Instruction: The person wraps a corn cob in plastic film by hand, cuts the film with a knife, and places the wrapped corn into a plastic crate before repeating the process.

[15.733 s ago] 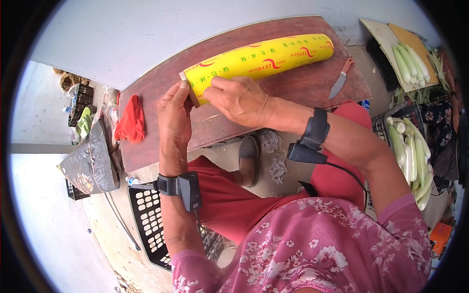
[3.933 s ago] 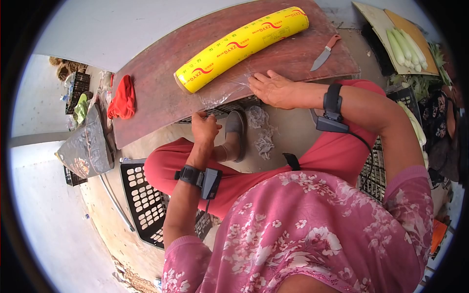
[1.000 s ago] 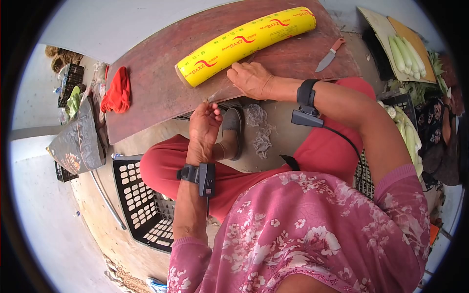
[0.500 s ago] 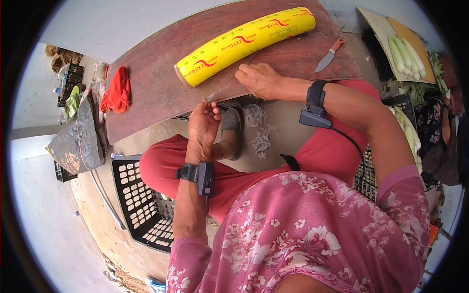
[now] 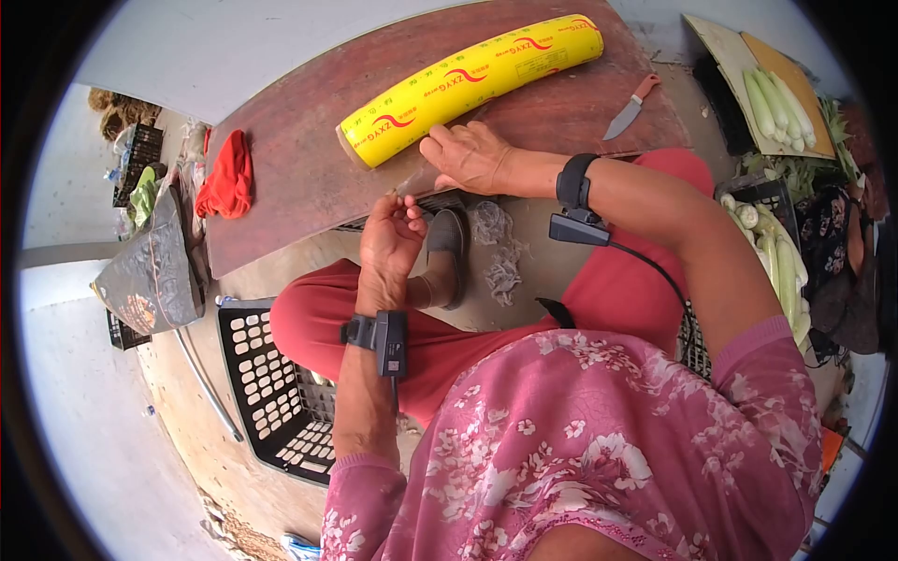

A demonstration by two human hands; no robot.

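Observation:
A yellow roll of plastic wrap (image 5: 472, 86) with red lettering lies slantwise across the dark red table (image 5: 290, 173). At the table's front edge my left hand (image 5: 391, 245) is palm up, its fingertips pinched on a thin, clear bit of plastic film (image 5: 406, 187). My right hand (image 5: 470, 157) is palm down over the tabletop, close to the front side of the roll. Its fingers are curled together, and whatever they hold is hidden beneath them. A knife (image 5: 630, 107) with a reddish handle lies on the table to the right.
A red cloth (image 5: 225, 176) is at the table's left end. A black crate (image 5: 281, 388) stands by my left knee. Crumpled clear plastic (image 5: 500, 248) lies on the floor. Long pale green vegetables (image 5: 778, 110) rest on a board at right, with more vegetables (image 5: 774, 252) below.
My right hand has moved left along the roll, closer to my left hand. My left hand has stayed nearly in place, still pinching the film. The roll and knife look unmoved.

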